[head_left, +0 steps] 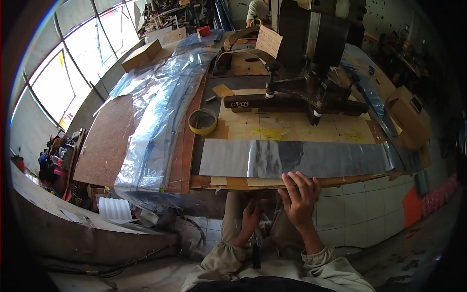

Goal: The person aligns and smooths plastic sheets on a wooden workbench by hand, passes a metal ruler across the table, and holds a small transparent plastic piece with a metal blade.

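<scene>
A broad worktable topped with reddish-brown board (106, 138) fills most of my feed, and I read the clock from the feed's centre. Between one and two o'clock I have a black metal machine (327, 39) with a thick upright column and splayed lower arms. Toward ten o'clock, crumpled, shiny, blue-tinted clear plastic film (160, 114) runs lengthwise over the board. Toward two o'clock, below the machine, I see a pale, flat wooden panel (287, 125) with yellow stains. Across its near part, between three and four o'clock, a long, silver-grey, glossy rectangular sheet (335, 158) lies flat along the table's near edge. A brown, open cardboard box (406, 119) sits near three o'clock, past the sheet's right end; a smaller, oblong brown cardboard box (141, 56) rests between ten and eleven.

At four o'clock I watch the right hand (300, 197), palm down, its fingers extended and slightly spread, with the fingertips at the sheet's near edge; I cannot tell whether they press on it. The left hand (251, 214), between five and six, is below the table edge before the lap, fingers curled; I cannot tell whether it pinches anything. Near ten o'clock, just off the sheet's far left corner, I find a round roll of yellow tape (203, 130).
</scene>
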Tool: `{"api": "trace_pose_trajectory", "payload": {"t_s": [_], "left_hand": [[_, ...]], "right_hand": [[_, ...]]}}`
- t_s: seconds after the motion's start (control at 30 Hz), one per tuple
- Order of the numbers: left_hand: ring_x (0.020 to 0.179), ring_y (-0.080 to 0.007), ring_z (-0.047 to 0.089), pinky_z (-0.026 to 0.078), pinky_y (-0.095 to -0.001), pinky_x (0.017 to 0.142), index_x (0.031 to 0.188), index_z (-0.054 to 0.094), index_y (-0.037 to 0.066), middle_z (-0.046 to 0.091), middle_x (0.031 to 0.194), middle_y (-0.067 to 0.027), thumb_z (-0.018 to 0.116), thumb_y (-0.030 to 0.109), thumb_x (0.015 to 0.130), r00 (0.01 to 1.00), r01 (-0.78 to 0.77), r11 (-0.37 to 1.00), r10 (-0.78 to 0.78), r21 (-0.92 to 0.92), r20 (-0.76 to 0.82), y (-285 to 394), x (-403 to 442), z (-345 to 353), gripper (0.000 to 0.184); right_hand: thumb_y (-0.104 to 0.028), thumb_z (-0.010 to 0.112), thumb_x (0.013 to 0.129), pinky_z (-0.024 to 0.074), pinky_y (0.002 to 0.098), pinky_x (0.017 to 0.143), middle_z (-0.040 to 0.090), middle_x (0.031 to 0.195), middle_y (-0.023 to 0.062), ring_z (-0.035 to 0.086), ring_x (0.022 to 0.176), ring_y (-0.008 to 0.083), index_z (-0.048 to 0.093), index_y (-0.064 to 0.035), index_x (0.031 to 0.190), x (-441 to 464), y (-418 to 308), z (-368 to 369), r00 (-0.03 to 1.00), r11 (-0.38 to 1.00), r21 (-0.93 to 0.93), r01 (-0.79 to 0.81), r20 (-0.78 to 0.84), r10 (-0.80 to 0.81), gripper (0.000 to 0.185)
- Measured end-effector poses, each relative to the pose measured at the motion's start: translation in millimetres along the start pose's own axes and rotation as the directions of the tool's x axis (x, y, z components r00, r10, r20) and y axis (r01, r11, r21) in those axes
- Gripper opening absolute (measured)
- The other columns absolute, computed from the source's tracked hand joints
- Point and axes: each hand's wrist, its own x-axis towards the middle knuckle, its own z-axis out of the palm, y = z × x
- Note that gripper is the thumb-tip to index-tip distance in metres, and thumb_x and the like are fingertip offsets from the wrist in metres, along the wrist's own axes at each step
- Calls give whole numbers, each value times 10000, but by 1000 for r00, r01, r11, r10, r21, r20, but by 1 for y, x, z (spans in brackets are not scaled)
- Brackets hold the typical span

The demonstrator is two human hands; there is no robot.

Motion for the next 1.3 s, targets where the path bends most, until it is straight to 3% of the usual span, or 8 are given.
{"api": "trace_pose_trajectory", "payload": {"t_s": [0.13,0.23,0.43,0.8,0.9,0.93,1.07,1.3], "left_hand": [[566,-33,437,376,-224,514,1119,580,2,500,648,22,470,120,932,997,-66,988,60,142,48,31,-20,-7,246],[564,-29,432,365,-217,510,1117,581,9,489,639,24,464,103,939,998,27,999,-29,42,56,59,-34,-6,233],[554,-28,417,359,-203,516,1122,578,17,464,622,31,449,99,954,993,-51,987,34,154,110,86,-37,-15,226],[532,-27,395,312,-195,505,1136,569,11,431,588,40,422,142,973,967,69,982,-23,-173,254,105,-26,0,255],[520,-33,374,295,-197,502,1213,536,6,417,569,34,381,293,990,924,49,971,45,-234,379,118,-21,6,395],[515,-35,365,287,-198,499,1244,522,4,412,563,33,366,362,995,903,41,966,74,-256,424,125,-19,8,463],[508,-37,338,219,-207,487,1375,380,-14,397,557,34,244,751,849,794,179,971,-48,-157,607,152,-9,11,939],[506,-37,327,241,-203,514,1351,408,-30,395,546,49,293,685,878,808,200,963,-59,-179,587,152,-6,8,865]], "right_hand": [[-241,616,872,235,468,1039,615,1072,-22,545,1071,181,643,-150,1117,14,-1,-8,1000,998,67,-22,-17,24,263],[-196,615,872,231,474,1040,628,1033,-25,557,1044,180,650,-146,1092,31,0,-18,997,993,107,-43,-54,49,229],[-173,644,845,229,484,1051,643,979,-44,567,1000,170,677,-156,1047,68,5,-40,990,999,38,8,-141,-3,206],[-209,630,851,283,458,1042,682,909,-37,599,952,177,713,-156,950,98,20,-79,966,999,22,32,-258,-25,139],[-230,647,834,315,444,1026,684,916,-32,606,941,178,718,-163,908,93,11,-116,987,987,38,154,-63,-151,123],[-257,684,792,390,428,957,680,893,-35,620,899,163,720,-169,877,89,6,-126,977,976,49,213,12,-214,127],[-237,737,746,440,371,873,671,792,-41,639,767,140,716,-127,849,60,-6,-147,892,902,360,238,286,-350,153],[-232,713,780,461,295,794,540,667,-47,547,665,118,639,-115,759,32,-1,-122,696,715,682,157,437,-569,140]]}}
